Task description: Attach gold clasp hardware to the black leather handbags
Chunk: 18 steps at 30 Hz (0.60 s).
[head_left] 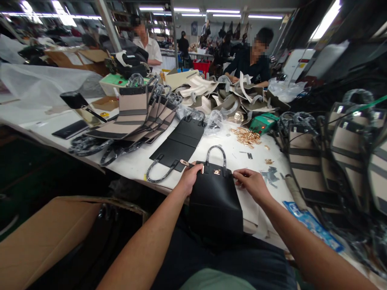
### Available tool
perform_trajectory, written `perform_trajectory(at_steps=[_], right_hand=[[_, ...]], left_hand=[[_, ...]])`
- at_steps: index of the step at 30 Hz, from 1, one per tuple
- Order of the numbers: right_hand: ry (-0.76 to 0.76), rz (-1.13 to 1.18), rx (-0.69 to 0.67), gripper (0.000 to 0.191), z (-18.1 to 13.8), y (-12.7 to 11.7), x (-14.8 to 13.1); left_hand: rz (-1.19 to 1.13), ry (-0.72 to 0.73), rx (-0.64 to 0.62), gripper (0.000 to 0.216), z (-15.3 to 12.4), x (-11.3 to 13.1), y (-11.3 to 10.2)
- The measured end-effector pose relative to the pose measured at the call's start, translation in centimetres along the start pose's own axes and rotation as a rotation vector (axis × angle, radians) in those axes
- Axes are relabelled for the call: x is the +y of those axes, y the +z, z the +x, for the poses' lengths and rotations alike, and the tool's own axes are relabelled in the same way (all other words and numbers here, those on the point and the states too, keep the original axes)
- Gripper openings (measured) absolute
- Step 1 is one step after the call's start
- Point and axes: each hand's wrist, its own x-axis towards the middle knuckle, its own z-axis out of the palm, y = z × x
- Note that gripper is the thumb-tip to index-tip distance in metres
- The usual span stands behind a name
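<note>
A black handbag piece [215, 197] hangs over the front edge of the table towards my lap, its wrapped loop handle [216, 148] standing up at the top. Gold-coloured hardware [217, 172] shines below the handle. My left hand [191, 177] is closed on the upper left edge of the bag, thumb on top near a narrow strap [186, 163] that sticks out to the left. At the upper right edge, the fingers of my right hand [250, 182] are pinched together against the bag's side.
A flat black bag panel [183, 139] lies behind. Stacked beige-lined panels [133, 112] are left, more bag pieces [305, 161] right. Gold fittings [248, 137] lie near a green box [263, 122]. A cardboard box [51, 233] stands at lower left. Two people sit across the table.
</note>
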Motion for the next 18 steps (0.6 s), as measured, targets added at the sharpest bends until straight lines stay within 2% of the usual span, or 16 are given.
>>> perform_trajectory(at_steps=[5,13,18], right_hand=[[0.011,-0.019,0.024,0.029,0.2,0.4,-0.3],[-0.168,-0.428,0.127,0.023,0.7,0.9,-0.2],[-0.174,-0.438,0.189,0.022,0.4,1.5,0.4]], left_hand=[[0.043,-0.002,0.013,0.019,0.1,0.1,0.3],[0.056,0.006,0.049,0.021,0.1,0.1,0.4],[0.063,0.007,0.049,0.021,0.1,0.0,0.3]])
